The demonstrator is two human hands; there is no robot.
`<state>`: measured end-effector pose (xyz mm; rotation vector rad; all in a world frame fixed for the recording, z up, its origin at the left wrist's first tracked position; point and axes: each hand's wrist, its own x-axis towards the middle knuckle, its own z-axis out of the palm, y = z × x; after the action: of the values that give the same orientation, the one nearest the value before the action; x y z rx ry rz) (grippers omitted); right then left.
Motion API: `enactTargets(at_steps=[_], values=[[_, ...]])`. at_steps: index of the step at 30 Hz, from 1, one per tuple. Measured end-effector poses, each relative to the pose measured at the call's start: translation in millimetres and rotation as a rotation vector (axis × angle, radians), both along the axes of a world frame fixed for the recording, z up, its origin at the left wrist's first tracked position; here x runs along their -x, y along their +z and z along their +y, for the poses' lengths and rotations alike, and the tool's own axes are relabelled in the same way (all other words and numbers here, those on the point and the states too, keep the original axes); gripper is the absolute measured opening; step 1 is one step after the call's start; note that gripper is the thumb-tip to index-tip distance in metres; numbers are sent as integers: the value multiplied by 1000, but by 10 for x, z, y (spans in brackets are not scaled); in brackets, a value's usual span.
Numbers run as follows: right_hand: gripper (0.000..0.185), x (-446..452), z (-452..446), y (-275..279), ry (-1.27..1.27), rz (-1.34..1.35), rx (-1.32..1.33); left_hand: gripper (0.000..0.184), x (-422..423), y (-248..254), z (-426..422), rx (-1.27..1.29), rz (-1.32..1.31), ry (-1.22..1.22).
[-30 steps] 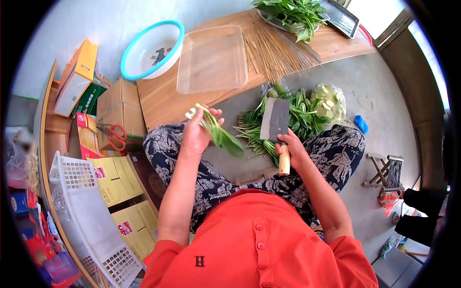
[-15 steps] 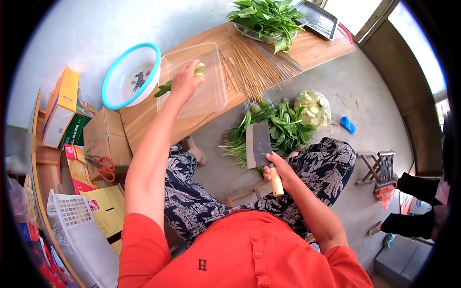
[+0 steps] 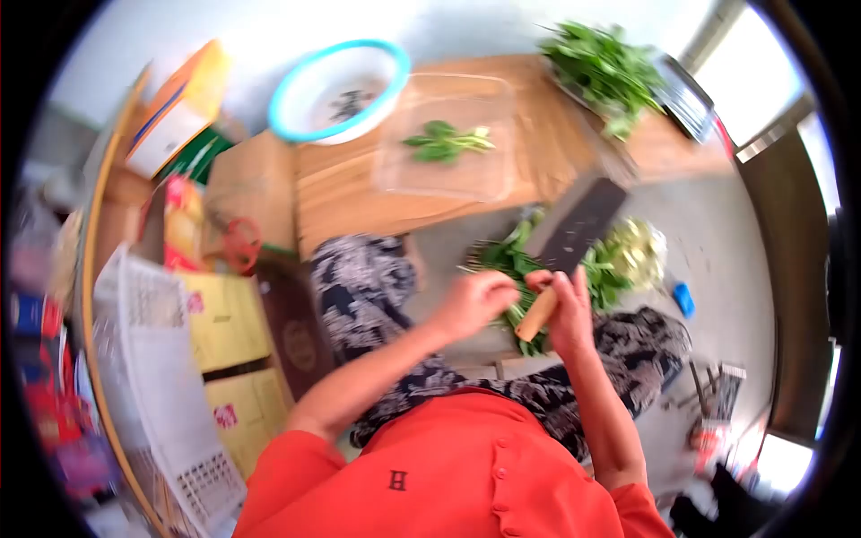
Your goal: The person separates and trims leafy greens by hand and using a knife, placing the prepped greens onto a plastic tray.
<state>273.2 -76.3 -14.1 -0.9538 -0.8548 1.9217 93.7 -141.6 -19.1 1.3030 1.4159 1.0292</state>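
Right hand (image 3: 567,309) wraps the cleaver (image 3: 585,224) handle. Left hand (image 3: 477,299) loosely curled near greens (image 3: 513,257), hold unclear; fingertips best kept off the edge.

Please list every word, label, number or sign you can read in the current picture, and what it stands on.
"H": on the red shirt.
Too blurred to read: dark print inside the basin.
Too blurred to read: red labels on the yellow boxes.
Knife: no readable text.

Right-hand grip (image 3: 569,309) holds cleaver (image 3: 578,224) by pale handle (image 3: 535,314); left-hand grip (image 3: 480,300) nearby, blurred. Leafy greens (image 3: 444,143) in clear tray (image 3: 484,172) on tabletop (image 3: 345,193).
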Motion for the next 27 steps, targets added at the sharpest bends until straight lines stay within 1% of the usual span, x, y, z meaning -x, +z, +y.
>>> enactTargets(at_steps=[1,2,3,5,6,7,8,9,10,11,12,13,14,15,16,17,19,20,21,23,25,27], values=[[29,149,28,76,43,125,-137,26,-93,96,-89,54,-134,10],[32,306,19,193,73,161,-166,35,-201,126,-162,2,-332,52],[35,420,10,311,89,195,-200,42,-244,262,-230,-29,-257,88],[37,626,-29,492,181,229,-238,42,-209,591,-340,82,-436,222],[39,730,-44,619,265,187,-259,42,-158,599,-371,68,-431,240],[42,840,-58,726,343,145,-279,42,-88,603,-397,-127,-317,372],[53,955,-87,789,404,198,-345,41,-15,593,-430,-319,-199,496],[59,988,-97,814,430,81,-433,39,169,607,-467,-284,-186,546],[60,993,-95,864,506,73,-454,36,390,753,-527,-221,-254,605],[61,992,-94,906,580,64,-477,28,637,784,-569,-206,-301,702],[51,980,-124,896,548,58,-443,23,936,744,-618,-212,-407,771],[51,928,-100,831,546,59,-446,20,1175,883,-625,-245,-444,885],[44,824,-20,699,558,-9,-404,18,1547,796,-647,-273,-477,964],[38,721,48,560,569,-75,-360,19,1886,774,-696,-203,-481,1044],[30,632,88,427,514,-94,-316,22,2209,711,-741,-176,-464,1066],[29,523,137,298,499,-103,-281,23,2523,596,-763,-155,-453,1132],[28,292,221,93,449,-184,-225,23,3125,322,-819,-94,-453,1161],[28,184,245,1,442,-189,-221,24,3221,353,-807,-38,-414,1209],[28,86,274,-86,420,-234,-191,25,3381,272,-796,-23,-386,1222],[28,-56,307,-227,402,-275,-161,27,3589,214,-746,60,-383,1238],[29,-163,333,-353,372,-302,-87,28,3763,147,-653,45,-359,1271],[30,-238,347,-472,358,-316,-86,30,3939,8,-525,46,-365,1291]])
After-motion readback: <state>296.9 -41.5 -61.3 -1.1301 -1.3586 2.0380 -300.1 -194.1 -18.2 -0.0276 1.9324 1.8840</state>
